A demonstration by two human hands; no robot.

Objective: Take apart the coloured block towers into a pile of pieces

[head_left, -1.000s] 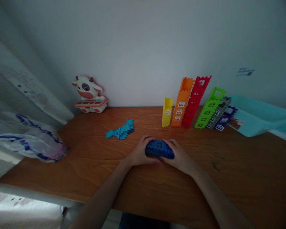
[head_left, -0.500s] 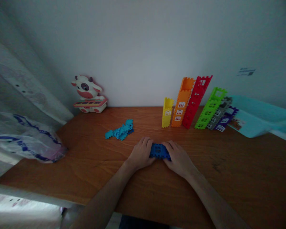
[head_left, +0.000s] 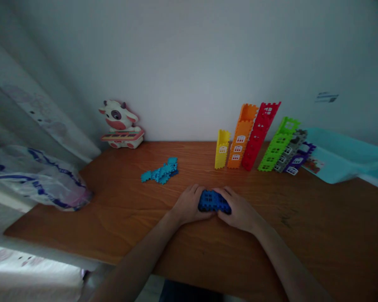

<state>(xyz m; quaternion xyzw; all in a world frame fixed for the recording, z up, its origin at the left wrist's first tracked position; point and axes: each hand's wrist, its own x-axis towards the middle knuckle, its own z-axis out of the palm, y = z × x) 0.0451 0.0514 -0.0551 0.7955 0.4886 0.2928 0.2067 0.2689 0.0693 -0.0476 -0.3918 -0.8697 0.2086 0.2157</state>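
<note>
Dark blue toothed plastic building panels (head_left: 211, 201), with window cutouts, are held low over the table, near its front. My left hand (head_left: 190, 204) is closed round their left end, thumb below and fingers behind. Round the right end, my right hand (head_left: 237, 209) is closed in the same manner. The fingertips behind the panels are hidden. Beyond my left hand lies a loose pile of light blue toothed panels (head_left: 161, 172), with a darker blue piece at its right edge.
Towers of panels stand along the back: yellow (head_left: 222, 159), orange (head_left: 241, 138), red (head_left: 260, 136), green (head_left: 277, 147), grey (head_left: 286, 153) and purple (head_left: 297, 159). A turquoise bin (head_left: 340, 159) is at right. A cow keyboard toy (head_left: 121, 126) and a plastic bag (head_left: 53, 180) are at left.
My right hand has shifted slightly right, and more of the blue panels' right part shows between the hands. The whole view has moved a little; the towers and pile stay put.
</note>
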